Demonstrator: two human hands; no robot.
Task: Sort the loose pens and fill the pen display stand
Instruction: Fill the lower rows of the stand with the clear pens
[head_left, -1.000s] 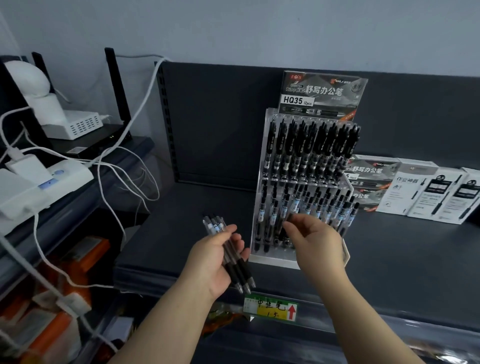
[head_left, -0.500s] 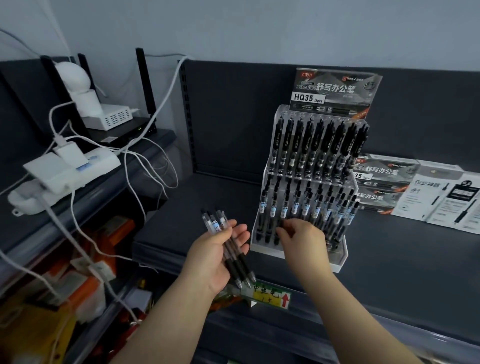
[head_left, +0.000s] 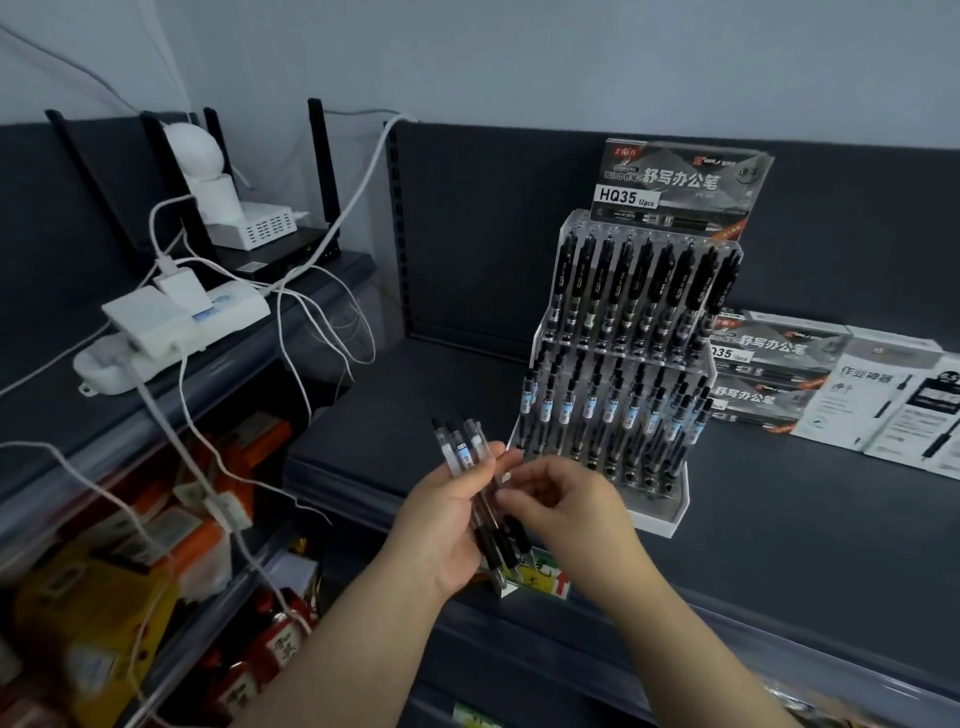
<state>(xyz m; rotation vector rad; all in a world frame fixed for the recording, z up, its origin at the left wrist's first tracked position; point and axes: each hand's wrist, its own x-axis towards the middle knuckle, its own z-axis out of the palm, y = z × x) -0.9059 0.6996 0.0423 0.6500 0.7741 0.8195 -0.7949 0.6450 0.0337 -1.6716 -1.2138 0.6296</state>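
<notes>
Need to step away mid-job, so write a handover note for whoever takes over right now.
Left hand: grips a bundle of loose pens, tips pointing down.
Right hand: fingers appear to pinch one pen in that bundle.
Pen display stand: on the shelf, just behind the hands; its back and middle rows hold pens.
Done: most of the stand is filled.
Left: slot the held pens into the front row, which looks partly empty.

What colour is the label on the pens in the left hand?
Light blue, clearest on the middle pen, head view.
</notes>
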